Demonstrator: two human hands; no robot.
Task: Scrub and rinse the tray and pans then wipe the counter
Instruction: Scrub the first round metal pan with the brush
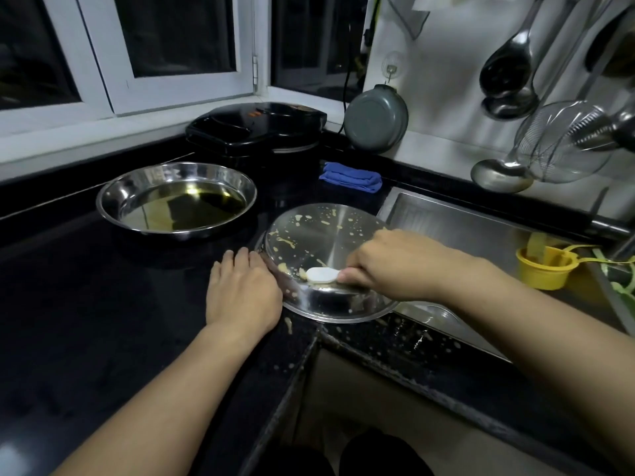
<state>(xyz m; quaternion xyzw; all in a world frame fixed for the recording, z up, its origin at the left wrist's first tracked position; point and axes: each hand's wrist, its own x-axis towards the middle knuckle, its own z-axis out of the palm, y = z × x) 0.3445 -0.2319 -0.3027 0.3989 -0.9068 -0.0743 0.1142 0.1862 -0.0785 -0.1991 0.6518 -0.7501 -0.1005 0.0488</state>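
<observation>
The tray [330, 242], a round steel one spattered with pale batter-like drips, lies in the middle of the frame on the black counter [86, 304], its right edge reaching over the rim of the sink [457, 228]. Nearest the camera, two bare forearms come up from the bottom edge. The left hand [242, 293] lies flat just left of the tray, fingers straight and together, their tips touching its left rim; it grips nothing. The right hand [395, 266] is over the lower right part of the tray, fingers curled round the handle of a white scraper [321, 274], whose rounded white end rests on the tray's surface beside a clump of residue. A yellowish smear and small specks mark the counter edge just below the tray.

To the right, inside the sink, sits a yellow cup [543, 267]. Further up and to the left, well apart from the tray, stands a steel pan [177, 201] with yellowish liquid in its bottom. Beyond the tray lies a folded blue cloth [350, 176]. Behind that, toward the window, sits a black electric griddle [256, 128], closed, and a grey pan [376, 118] hangs from a wall hook. At upper right, ladles [508, 73] and a wire strainer [567, 142] hang against the white wall.
</observation>
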